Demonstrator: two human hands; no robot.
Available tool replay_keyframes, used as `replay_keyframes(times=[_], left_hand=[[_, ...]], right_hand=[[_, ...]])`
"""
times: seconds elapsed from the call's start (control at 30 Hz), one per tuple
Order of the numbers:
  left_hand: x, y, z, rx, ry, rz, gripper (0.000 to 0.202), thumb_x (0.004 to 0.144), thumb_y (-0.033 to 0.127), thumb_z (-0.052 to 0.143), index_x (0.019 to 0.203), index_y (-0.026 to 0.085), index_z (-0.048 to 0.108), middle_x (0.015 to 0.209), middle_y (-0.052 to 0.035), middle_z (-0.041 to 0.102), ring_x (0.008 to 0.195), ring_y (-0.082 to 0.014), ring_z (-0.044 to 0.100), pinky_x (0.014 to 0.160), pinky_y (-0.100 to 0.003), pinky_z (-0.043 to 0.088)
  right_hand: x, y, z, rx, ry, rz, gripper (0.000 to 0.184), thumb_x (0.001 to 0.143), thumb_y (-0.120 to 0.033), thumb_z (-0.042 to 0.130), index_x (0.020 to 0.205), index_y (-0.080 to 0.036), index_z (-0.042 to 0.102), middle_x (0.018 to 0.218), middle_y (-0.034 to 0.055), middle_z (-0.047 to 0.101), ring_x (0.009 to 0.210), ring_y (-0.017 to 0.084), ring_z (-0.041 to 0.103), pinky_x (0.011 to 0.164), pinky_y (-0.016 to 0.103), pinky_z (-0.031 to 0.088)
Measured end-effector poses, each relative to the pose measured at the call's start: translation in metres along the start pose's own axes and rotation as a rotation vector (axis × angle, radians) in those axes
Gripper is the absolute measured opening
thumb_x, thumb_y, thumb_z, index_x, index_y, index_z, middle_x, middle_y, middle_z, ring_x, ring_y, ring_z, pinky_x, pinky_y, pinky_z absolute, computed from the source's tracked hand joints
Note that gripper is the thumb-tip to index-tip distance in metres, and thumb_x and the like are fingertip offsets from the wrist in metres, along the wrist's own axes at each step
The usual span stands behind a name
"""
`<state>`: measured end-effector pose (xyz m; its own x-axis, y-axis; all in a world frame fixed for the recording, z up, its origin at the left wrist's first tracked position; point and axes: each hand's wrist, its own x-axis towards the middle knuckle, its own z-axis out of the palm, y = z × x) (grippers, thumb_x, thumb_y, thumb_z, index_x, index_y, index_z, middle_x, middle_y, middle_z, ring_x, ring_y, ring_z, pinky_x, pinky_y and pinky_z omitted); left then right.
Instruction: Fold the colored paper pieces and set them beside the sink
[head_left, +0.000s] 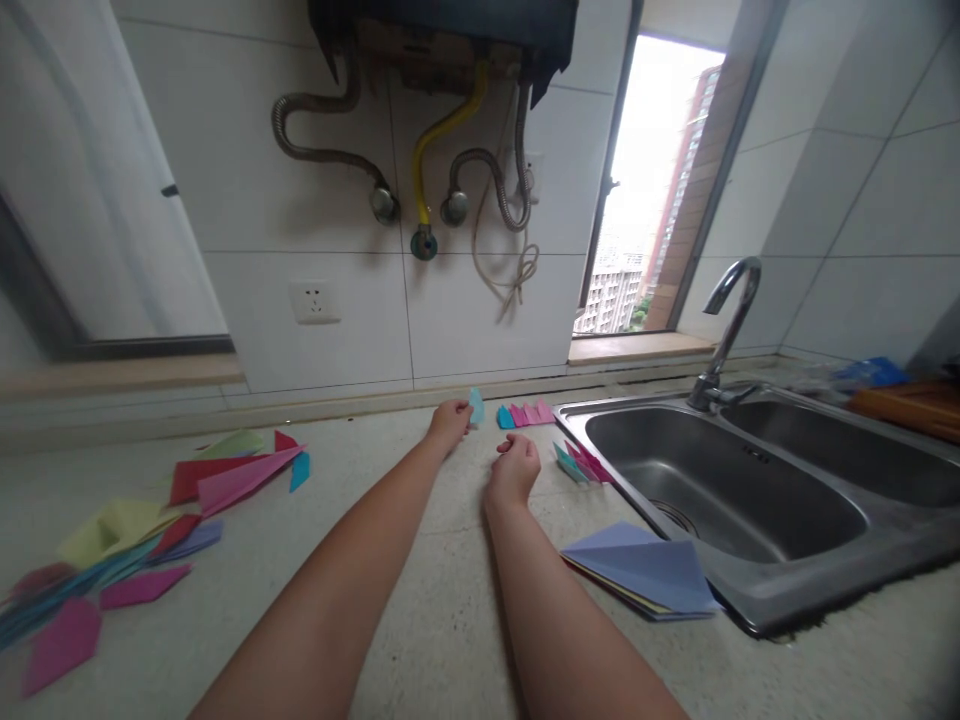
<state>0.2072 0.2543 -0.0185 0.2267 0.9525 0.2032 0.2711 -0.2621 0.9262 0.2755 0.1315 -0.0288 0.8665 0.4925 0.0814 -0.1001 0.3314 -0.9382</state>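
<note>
Near the wall, my left hand [450, 425] is closed in a pinch on a light blue folded paper piece [477, 407], which stands up from the fingertips. My right hand [516, 465] is just to the right and nearer to me, with its fingers curled in and no item showing in them. Beyond it stands a row of small folded pieces, a turquoise paper piece [505, 417] at the left end and pink paper pieces [532, 412] beside it. Right of that hand, by the sink, is a second small group of teal and magenta folded papers [581, 463].
A stack of larger folded papers [649, 570], blue on top, lies by the sink [802, 560] with its faucet [731, 320]. At left, loose coloured papers [112, 540] and a pink folded sheet [247, 480] spread over the counter [427, 600]. Pipes [420, 150] hang on the wall.
</note>
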Motion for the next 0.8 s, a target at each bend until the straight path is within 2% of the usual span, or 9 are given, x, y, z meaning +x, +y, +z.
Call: replay_keyframes(times=[0.1,0.2,0.33,0.4,0.63,0.8], left_hand=[[0.012,-0.008,0.008,0.115,-0.034,-0.019,0.022,0.086,0.025,0.056,0.097,0.013,0.070,0.073,-0.0049,0.069,0.057,-0.0117,0.061,0.055,-0.021,0.046],[0.016,-0.012,0.010,0.226,-0.054,-0.010,0.022,0.084,0.028,0.058,0.087,0.013,0.073,0.070,-0.0059,0.070,0.064,-0.0148,0.064,0.063,-0.023,0.046],[0.017,-0.014,0.010,0.331,-0.047,0.048,0.024,0.081,0.032,0.061,0.093,0.016,0.075,0.090,-0.0090,0.075,0.087,-0.0194,0.067,0.075,-0.025,0.045],[0.017,-0.015,0.011,0.367,-0.047,0.076,0.026,0.080,0.033,0.062,0.098,0.018,0.074,0.099,-0.0093,0.074,0.094,-0.0200,0.066,0.078,-0.025,0.043],[0.015,-0.016,0.013,0.448,-0.065,0.118,0.029,0.080,0.035,0.063,0.103,0.020,0.073,0.107,-0.0091,0.073,0.097,-0.0199,0.065,0.081,-0.025,0.043],[0.018,-0.019,0.016,0.472,-0.058,0.096,0.032,0.080,0.035,0.063,0.106,0.019,0.072,0.111,-0.0111,0.071,0.099,-0.0207,0.064,0.081,-0.026,0.044]], right_hand=[[0.002,0.004,0.002,0.036,0.007,0.028,0.017,0.080,-0.029,0.044,0.077,-0.020,0.057,0.058,-0.0036,0.054,0.047,0.013,0.045,0.050,0.028,0.032],[0.002,0.006,0.005,0.037,-0.006,0.026,0.016,0.080,-0.028,0.044,0.077,-0.020,0.057,0.058,-0.0034,0.054,0.047,0.013,0.044,0.049,0.027,0.032],[-0.001,0.006,0.006,0.032,-0.039,0.029,0.014,0.080,-0.028,0.045,0.077,-0.019,0.057,0.058,-0.0033,0.054,0.047,0.013,0.042,0.048,0.027,0.030],[-0.002,0.005,0.007,0.029,-0.054,0.033,0.015,0.080,-0.028,0.046,0.077,-0.019,0.057,0.058,-0.0034,0.054,0.046,0.013,0.041,0.047,0.027,0.030],[-0.003,0.003,0.007,0.024,-0.083,0.036,0.015,0.079,-0.029,0.046,0.077,-0.019,0.057,0.058,-0.0039,0.054,0.044,0.012,0.040,0.047,0.027,0.028],[-0.005,0.002,0.007,0.011,-0.103,0.037,0.016,0.079,-0.029,0.046,0.078,-0.019,0.058,0.058,-0.0042,0.054,0.045,0.012,0.039,0.047,0.027,0.028]])
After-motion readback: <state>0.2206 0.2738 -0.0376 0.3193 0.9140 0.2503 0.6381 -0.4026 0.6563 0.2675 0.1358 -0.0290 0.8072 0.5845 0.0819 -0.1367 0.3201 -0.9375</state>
